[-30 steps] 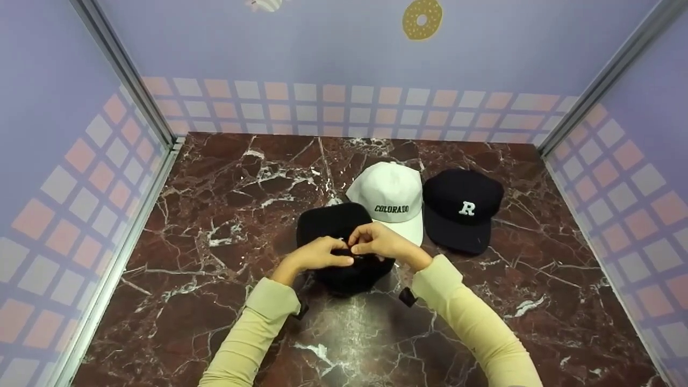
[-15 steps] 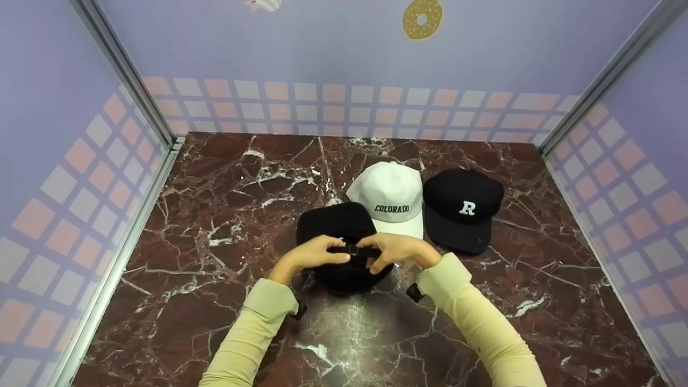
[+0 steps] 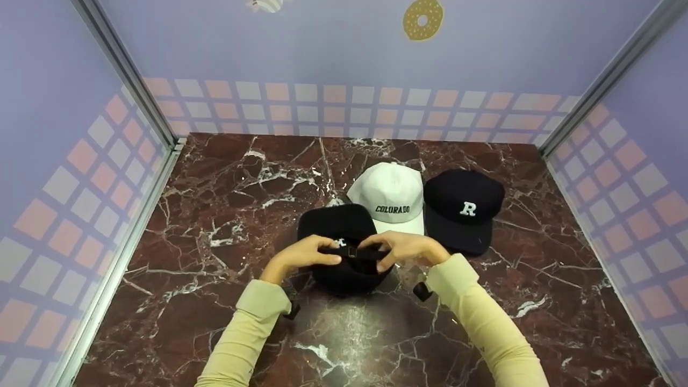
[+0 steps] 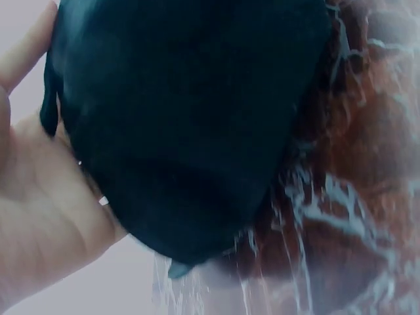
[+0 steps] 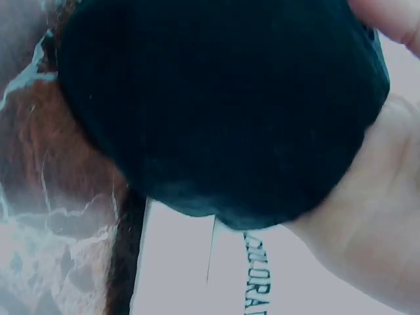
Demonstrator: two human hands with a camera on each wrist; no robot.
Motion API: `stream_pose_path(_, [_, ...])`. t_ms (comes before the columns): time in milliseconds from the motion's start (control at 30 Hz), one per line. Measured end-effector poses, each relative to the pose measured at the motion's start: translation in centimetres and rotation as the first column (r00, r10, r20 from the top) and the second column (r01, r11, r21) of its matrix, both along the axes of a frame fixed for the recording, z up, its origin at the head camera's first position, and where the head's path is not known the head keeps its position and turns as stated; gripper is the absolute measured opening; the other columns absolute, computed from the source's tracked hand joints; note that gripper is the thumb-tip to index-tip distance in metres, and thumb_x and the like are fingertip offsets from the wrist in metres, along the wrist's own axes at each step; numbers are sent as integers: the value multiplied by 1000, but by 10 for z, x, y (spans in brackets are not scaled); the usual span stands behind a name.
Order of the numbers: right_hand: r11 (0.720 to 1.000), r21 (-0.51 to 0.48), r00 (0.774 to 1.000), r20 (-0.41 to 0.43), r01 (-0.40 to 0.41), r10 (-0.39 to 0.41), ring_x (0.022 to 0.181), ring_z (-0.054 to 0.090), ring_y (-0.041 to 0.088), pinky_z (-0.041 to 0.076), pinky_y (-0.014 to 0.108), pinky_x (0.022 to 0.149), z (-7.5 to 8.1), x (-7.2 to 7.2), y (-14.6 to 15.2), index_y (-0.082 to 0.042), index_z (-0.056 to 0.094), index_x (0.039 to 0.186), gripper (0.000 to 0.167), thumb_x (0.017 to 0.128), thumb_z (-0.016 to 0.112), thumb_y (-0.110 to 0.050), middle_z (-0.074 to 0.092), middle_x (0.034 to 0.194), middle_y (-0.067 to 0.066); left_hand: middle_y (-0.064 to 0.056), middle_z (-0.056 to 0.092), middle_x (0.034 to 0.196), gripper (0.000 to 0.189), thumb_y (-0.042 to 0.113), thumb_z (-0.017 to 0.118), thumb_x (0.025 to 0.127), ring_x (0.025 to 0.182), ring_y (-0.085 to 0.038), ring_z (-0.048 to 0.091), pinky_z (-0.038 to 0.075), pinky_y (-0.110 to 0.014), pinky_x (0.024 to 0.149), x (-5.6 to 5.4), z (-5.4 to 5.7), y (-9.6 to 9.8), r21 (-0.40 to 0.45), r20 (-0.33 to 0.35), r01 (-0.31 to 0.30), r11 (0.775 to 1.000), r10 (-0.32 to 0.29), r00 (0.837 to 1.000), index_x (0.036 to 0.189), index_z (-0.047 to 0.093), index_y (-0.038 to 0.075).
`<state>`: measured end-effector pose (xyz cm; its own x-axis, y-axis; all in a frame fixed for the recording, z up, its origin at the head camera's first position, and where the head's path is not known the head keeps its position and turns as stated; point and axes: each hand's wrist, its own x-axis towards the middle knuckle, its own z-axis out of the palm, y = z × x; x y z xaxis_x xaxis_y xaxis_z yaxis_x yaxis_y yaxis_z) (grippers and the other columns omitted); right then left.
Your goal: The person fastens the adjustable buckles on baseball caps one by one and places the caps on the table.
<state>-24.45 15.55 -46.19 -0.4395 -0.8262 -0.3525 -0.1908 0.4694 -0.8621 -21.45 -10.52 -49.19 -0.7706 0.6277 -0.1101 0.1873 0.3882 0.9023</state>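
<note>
A black baseball cap (image 3: 334,220) stands in front of the white one in the head view, its brim pointing away from me and its back towards me. Across its rear opening runs a dark strap with a small buckle (image 3: 352,252). My left hand (image 3: 302,253) pinches the strap left of the buckle between thumb and fingers. On the right side, my right hand (image 3: 409,248) holds the strap the same way. Both wrist views are filled by the dark crown of the cap (image 4: 184,131), so the fingertips are mostly hidden there.
Behind and to the right lies a white cap (image 3: 391,191) lettered COLORADO, partly covered by the black cap and right hand. Beside it sits a dark cap (image 3: 457,191) with a white R. The marbled tabletop (image 3: 226,188) is bounded by tiled-pattern walls (image 3: 333,102).
My right hand has shifted right from the middle of the strap, baring the buckle. The left hand has slid slightly left along it. The other two caps have stayed put.
</note>
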Motion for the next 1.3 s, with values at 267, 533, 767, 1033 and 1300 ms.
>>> stream_pose_path(267, [995,-54,985,-154,-86,77,127,29,25,25,43,103,-6,-9,27,-3,41,129,66,68,67,-6,35,137,17,-17,46,128,49,24,65,75,121,-29,38,26,-44,102,2,-4,-32,-114,-56,60,992,-67,996,118,52,5])
stream_pose_path(533, [994,87,937,-348,63,-29,132,1,43,14,58,102,-20,-8,34,-7,38,132,76,61,62,4,14,144,24,-22,15,145,71,2,61,63,132,-42,1,17,-60,100,7,-12,-44,-256,-66,12,967,-29,997,130,41,10])
stream_pose_path(767, [996,27,834,-549,90,-60,127,13,50,19,60,99,-43,-8,23,-2,44,127,75,55,58,11,24,140,28,-20,19,144,66,-5,59,63,132,-43,4,17,-62,98,8,-22,-35,-341,-116,-119,933,84,990,126,47,12])
stream_pose_path(1033, [994,-74,719,-686,81,-110,122,25,52,21,57,101,-64,-8,17,-1,61,108,52,58,51,12,36,133,28,-19,26,142,44,-2,61,67,132,-41,12,17,-61,98,8,-25,-29,-411,-194,-193,891,122,973,111,59,3])
stream_pose_path(1300, [975,-186,797,-568,120,-206,129,18,45,21,50,104,-75,-13,25,-6,68,90,45,58,41,9,36,137,19,-17,30,141,37,3,61,73,131,-42,14,20,-57,100,11,-23,-34,-406,-214,-179,896,97,972,109,60,-2])
